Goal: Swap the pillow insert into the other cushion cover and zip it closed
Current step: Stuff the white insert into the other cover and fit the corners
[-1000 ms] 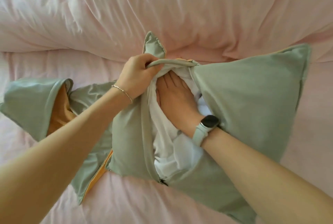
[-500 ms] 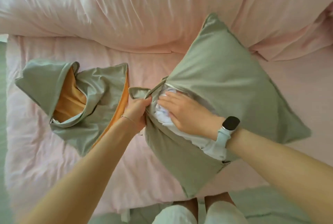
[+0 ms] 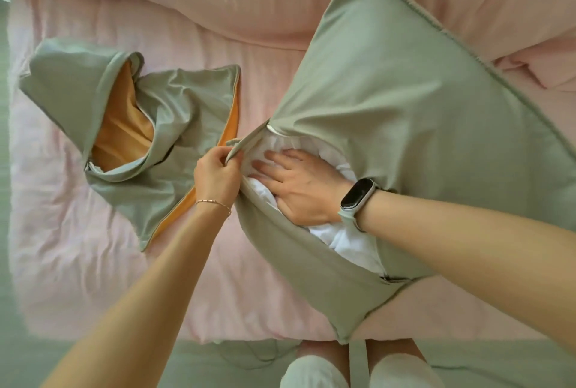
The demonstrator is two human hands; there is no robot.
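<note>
Under the right hand (image 3: 299, 188), whose flat fingers press down on it, the white pillow insert (image 3: 343, 238) sits mostly inside the sage cushion cover (image 3: 420, 113), with a band of it showing through the open zip slot. Just left of that hand, the left hand (image 3: 215, 175) pinches the cover's near corner edge, its grip clamped on the fabric and holding the opening wide. By my judgement the swap is largely done: 1 corner needs tucking and the zip is not yet closed. Further left of the left hand, the other cover (image 3: 174, 188) lies crumpled and empty, orange lining exposed. Both rest on the pink bed (image 3: 78, 247).
</note>
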